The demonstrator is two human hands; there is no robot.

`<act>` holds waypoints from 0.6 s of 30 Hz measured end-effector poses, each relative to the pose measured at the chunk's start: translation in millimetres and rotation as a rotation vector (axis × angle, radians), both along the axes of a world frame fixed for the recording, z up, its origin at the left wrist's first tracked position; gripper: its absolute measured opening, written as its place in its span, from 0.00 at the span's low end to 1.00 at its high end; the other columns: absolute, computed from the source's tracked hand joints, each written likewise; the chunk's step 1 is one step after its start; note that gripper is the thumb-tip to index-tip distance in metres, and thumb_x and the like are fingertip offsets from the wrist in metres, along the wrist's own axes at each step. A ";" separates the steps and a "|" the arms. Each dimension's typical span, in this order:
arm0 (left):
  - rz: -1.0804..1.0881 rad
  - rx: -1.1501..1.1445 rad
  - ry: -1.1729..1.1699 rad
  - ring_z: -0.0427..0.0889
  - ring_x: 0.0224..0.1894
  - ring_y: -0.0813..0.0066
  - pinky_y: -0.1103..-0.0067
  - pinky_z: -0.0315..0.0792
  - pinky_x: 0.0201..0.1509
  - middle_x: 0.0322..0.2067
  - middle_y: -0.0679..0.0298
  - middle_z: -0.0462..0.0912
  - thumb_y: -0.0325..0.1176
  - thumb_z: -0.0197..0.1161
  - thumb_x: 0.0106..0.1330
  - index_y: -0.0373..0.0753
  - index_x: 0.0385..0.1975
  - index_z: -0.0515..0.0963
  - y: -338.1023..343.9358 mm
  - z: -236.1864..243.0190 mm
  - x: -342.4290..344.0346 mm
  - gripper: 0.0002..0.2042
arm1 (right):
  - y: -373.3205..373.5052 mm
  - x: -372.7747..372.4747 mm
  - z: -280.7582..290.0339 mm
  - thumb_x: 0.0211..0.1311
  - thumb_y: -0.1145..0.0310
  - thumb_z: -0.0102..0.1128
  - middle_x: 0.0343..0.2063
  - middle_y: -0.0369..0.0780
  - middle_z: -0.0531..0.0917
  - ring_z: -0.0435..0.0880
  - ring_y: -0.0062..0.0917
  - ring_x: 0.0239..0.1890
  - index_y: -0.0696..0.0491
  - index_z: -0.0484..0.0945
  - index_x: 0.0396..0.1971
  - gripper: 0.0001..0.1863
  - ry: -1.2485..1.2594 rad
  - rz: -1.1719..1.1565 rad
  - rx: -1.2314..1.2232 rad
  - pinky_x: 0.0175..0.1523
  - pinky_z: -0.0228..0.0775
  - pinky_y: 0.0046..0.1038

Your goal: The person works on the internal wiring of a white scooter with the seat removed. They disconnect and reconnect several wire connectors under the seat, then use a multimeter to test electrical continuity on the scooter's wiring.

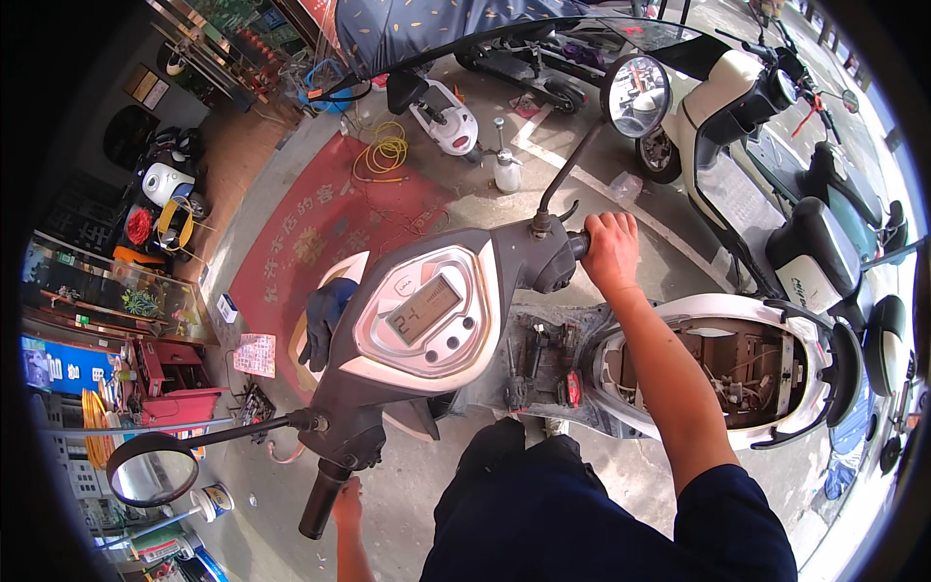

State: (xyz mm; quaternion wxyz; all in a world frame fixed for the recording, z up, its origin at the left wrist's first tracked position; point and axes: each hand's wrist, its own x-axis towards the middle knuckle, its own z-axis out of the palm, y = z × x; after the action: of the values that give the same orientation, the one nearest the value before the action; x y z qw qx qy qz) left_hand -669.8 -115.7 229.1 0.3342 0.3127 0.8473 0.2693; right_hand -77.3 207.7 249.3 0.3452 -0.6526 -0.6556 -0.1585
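Note:
My right hand (611, 254) is closed round the right handlebar grip (579, 244) of an electric scooter. Beside the left handlebar grip (324, 500), and lower than it, is my left hand (347, 502); its fingers are partly hidden and I cannot make out their pose. Between the grips sits a white-and-grey dashboard (427, 315) with a lit display. Behind the handlebar the footboard is opened up, baring black parts and a red part (573, 388). The seat is off, and wiring shows in the open body (742, 373).
A dark blue glove (330, 315) lies at the scooter's front. Mirrors (637, 95) stick out on both sides. Ahead are a red mat (291, 252), a coiled yellow hose (383, 153) and a white spray bottle (506, 172). Parked scooters (722, 145) line the right; a red tool cabinet (179, 378) stands left.

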 end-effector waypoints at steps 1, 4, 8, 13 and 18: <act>-0.021 0.045 -0.057 0.82 0.34 0.74 0.80 0.78 0.36 0.32 0.61 0.82 0.30 0.62 0.63 0.36 0.43 0.77 -31.4 -2.5 8.7 0.10 | -0.6 0.5 -0.6 0.48 0.73 0.59 0.26 0.41 0.77 0.77 0.39 0.38 0.52 0.75 0.23 0.02 -0.002 -0.009 -0.010 0.56 0.65 0.39; 0.077 -0.076 -0.066 0.81 0.26 0.75 0.79 0.76 0.29 0.29 0.60 0.84 0.29 0.65 0.58 0.35 0.42 0.79 -124.8 -42.5 -0.8 0.12 | 0.3 -5.0 4.1 0.48 0.73 0.59 0.27 0.42 0.77 0.76 0.40 0.40 0.52 0.75 0.24 0.03 0.004 -0.021 -0.044 0.57 0.64 0.40; 0.218 -0.130 -0.127 0.82 0.26 0.74 0.78 0.77 0.29 0.28 0.59 0.84 0.29 0.65 0.57 0.35 0.40 0.79 -170.0 -66.4 -2.1 0.12 | -4.9 -10.3 12.8 0.48 0.75 0.58 0.28 0.42 0.78 0.76 0.41 0.40 0.53 0.75 0.26 0.03 -0.054 -0.001 -0.034 0.58 0.64 0.40; 0.307 0.169 -0.041 0.81 0.27 0.74 0.76 0.75 0.31 0.30 0.58 0.84 0.31 0.65 0.56 0.33 0.42 0.79 -115.8 -51.5 -74.4 0.14 | -26.1 -4.1 -0.8 0.57 0.75 0.53 0.46 0.46 0.79 0.74 0.43 0.54 0.55 0.75 0.48 0.17 -0.131 -0.150 -0.197 0.64 0.60 0.40; 0.352 0.602 -0.143 0.83 0.38 0.70 0.76 0.77 0.45 0.38 0.56 0.84 0.33 0.58 0.69 0.30 0.48 0.77 -73.9 62.2 -175.1 0.14 | -105.7 -77.7 -4.6 0.53 0.74 0.56 0.56 0.53 0.75 0.74 0.47 0.57 0.56 0.63 0.63 0.33 -0.137 -0.516 -0.437 0.59 0.67 0.43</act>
State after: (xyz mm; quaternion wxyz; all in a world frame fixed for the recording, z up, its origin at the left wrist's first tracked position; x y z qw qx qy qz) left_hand -844.9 -189.6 291.2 0.2341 0.2266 0.7453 0.5817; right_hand -155.0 102.0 244.7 0.1011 -0.8433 -0.5090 -0.1400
